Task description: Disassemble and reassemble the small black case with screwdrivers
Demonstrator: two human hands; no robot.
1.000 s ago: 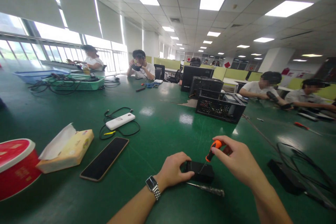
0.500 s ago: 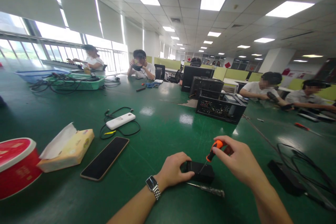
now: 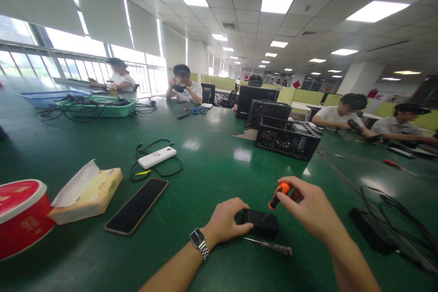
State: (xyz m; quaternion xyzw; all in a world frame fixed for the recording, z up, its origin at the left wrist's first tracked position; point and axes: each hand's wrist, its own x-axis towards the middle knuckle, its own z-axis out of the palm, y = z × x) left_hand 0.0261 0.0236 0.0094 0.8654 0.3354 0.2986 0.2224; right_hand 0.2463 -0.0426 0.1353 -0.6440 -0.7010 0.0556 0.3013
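A small black box (image 3: 266, 226) lies on the green table in front of me. My left hand (image 3: 230, 219) grips its left end between thumb and fingers. In my right hand (image 3: 304, 203) is a screwdriver (image 3: 276, 197) with an orange and black handle, pinched near the top of the handle. The screwdriver leans, and its tip meets the top of the box; what lies under the tip is too small to make out. Just in front of the box rests a second screwdriver (image 3: 270, 246) with a clear handle.
On the left are a phone (image 3: 137, 207), a tissue pack (image 3: 92, 194), a red tub (image 3: 23, 219) and a white power strip (image 3: 157, 158). A black adapter (image 3: 371, 230) with cables lies right. Farther off stand computer cases (image 3: 287, 139) and a green basket (image 3: 112, 108). Several people sit around.
The screwdriver's handle has turned slightly in my right fingers. My left hand and the black box stay in place.
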